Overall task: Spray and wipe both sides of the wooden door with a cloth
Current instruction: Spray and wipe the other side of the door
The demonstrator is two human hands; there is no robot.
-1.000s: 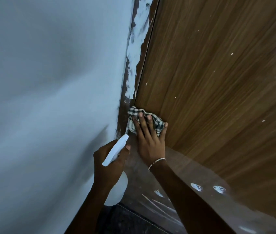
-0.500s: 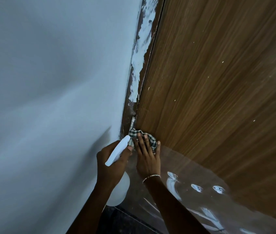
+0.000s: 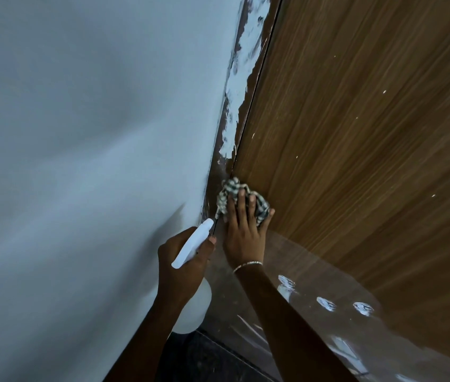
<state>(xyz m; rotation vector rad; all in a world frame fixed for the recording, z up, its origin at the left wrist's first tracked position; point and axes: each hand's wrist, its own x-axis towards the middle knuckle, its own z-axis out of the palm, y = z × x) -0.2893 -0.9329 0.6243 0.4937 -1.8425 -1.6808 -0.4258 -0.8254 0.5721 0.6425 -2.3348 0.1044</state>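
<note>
both forearms reach up and forward from the bottom of the view, side by side. the right hand (image 3: 245,235) lies flat, palm to the wooden door (image 3: 356,133), fingers straight and close together with the thumb splayed to the right. it presses a checked cloth (image 3: 233,194) against the door's left edge, right beside the paint-smeared door frame (image 3: 243,64). the cloth is bunched under the fingertips and shows above and beside them. a thin bracelet (image 3: 247,265) sits on that wrist. the left hand (image 3: 185,266) is just left of the right, fingers curled tight round the neck of a white spray bottle (image 3: 194,244). its nozzle points up toward the cloth and its round body hangs below the fist, near the pale wall (image 3: 80,133).
</note>
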